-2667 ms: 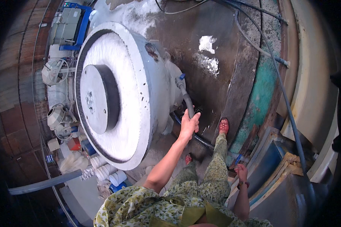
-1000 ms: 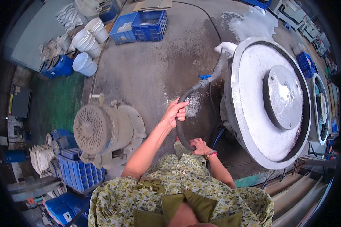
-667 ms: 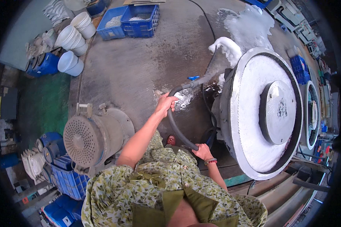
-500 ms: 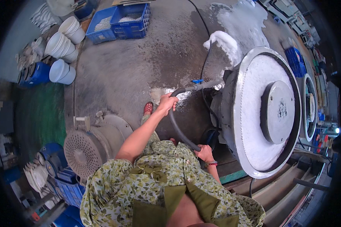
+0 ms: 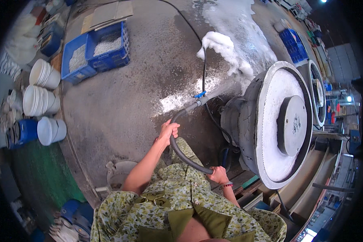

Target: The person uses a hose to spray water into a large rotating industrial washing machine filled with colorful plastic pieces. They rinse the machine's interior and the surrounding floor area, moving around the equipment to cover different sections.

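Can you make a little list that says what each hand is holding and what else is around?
left hand: grips the black hose near its nozzle end
right hand: grips the same hose lower down
nozzle: sprays water toward white foam
machine: big round white drum, at the right
floor: wet concrete
far left: stacked white bowls, blue crates

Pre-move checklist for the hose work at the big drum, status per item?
1. Left hand gripping the black hose: ok, fingers wrapped around it.
2. Right hand on the hose lower down: ok.
3. Nozzle aimed at the drum: ok, spray goes toward its near side.
4. Hose free of kinks: ok on the visible curve; the rest cannot tell.
5. Floor footing: not ok, wet concrete floor with foam.
6. Stacked white bowls out of the spray: ok, far left.
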Demonstrator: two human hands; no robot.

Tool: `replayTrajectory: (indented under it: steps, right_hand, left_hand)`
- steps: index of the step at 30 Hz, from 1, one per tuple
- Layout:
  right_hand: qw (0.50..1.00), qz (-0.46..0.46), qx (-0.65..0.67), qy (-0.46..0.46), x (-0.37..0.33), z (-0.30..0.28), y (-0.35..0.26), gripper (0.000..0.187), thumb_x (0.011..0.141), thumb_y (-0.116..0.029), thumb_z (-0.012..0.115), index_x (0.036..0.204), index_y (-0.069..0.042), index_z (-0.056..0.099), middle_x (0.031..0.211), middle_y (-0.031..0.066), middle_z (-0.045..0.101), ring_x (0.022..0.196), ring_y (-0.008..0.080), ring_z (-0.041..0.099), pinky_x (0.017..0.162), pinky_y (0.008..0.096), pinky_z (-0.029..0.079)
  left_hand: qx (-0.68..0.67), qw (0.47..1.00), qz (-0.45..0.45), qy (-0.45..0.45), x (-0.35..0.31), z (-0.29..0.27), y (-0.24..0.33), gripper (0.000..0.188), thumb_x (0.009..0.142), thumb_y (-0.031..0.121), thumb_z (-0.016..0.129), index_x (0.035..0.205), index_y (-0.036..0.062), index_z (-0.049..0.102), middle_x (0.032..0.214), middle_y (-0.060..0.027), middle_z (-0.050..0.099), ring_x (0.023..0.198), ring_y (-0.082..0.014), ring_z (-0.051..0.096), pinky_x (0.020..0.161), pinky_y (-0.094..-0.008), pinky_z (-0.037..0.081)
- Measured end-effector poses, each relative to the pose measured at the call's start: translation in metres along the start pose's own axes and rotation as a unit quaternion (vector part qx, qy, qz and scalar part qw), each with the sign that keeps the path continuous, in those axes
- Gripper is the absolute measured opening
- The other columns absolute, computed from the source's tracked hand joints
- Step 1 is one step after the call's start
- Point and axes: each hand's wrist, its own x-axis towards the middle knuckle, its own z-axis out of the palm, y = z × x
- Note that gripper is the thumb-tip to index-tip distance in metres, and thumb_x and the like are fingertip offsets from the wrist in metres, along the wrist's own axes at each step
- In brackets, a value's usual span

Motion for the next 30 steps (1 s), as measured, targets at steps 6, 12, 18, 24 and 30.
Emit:
replayTrajectory:
  steps: [6,12,18,24,30]
  right_hand:
    - [0.999,0.016,0.015,-0.033,0.057,-0.038,-0.032,0.027,0.064,-0.033,0.061,0.075,-0.009,0.068,0.066,0.0188,0.061,0.067,0.0372,0.061,0.064,0.0435,0.05]
    - [0.998,0.033,0.045,0.001,0.116,-0.09,-0.041,0.023,0.066,-0.032,0.06,0.072,-0.011,0.068,0.066,0.0183,0.061,0.066,0.0372,0.06,0.063,0.0433,0.05]
    - [0.994,0.098,0.042,0.007,0.162,-0.132,-0.037,0.026,0.065,-0.031,0.059,0.069,-0.006,0.066,0.065,0.0206,0.06,0.066,0.0385,0.06,0.065,0.0438,0.05]
    - [0.992,0.113,0.038,0.043,0.184,-0.136,-0.032,0.026,0.065,-0.032,0.063,0.069,-0.006,0.065,0.068,0.0185,0.061,0.069,0.0371,0.06,0.065,0.043,0.049]
    - [0.979,0.196,0.056,-0.003,0.226,-0.169,-0.071,0.031,0.063,-0.036,0.065,0.071,-0.006,0.066,0.07,0.0189,0.062,0.07,0.0371,0.06,0.066,0.0429,0.05]
  left_hand:
    - [0.065,0.996,-0.055,-0.026,0.058,0.028,0.071,0.02,0.076,-0.001,0.057,0.09,0.0052,0.044,0.054,0.0041,0.039,0.04,-0.006,0.037,0.035,-0.0228,0.032]
    - [0.159,0.983,-0.087,-0.022,0.152,0.065,0.112,0.007,0.074,0.002,0.054,0.079,0.0032,0.049,0.055,-0.0002,0.042,0.043,-0.0091,0.04,0.038,-0.0271,0.037]
    - [0.162,0.981,-0.099,-0.027,0.217,0.126,0.141,0.012,0.074,0.001,0.055,0.082,0.005,0.046,0.054,0.0007,0.041,0.041,-0.0087,0.039,0.038,-0.0264,0.036]
    - [0.088,0.979,-0.157,-0.091,0.257,0.137,0.155,0.017,0.075,0.0,0.057,0.079,0.0092,0.043,0.054,0.0043,0.038,0.04,-0.006,0.037,0.037,-0.0226,0.032]
    - [0.021,0.976,-0.205,-0.065,0.287,0.135,0.19,0.021,0.077,0.0,0.06,0.079,0.01,0.042,0.053,0.0051,0.037,0.039,-0.0054,0.035,0.034,-0.0222,0.027]
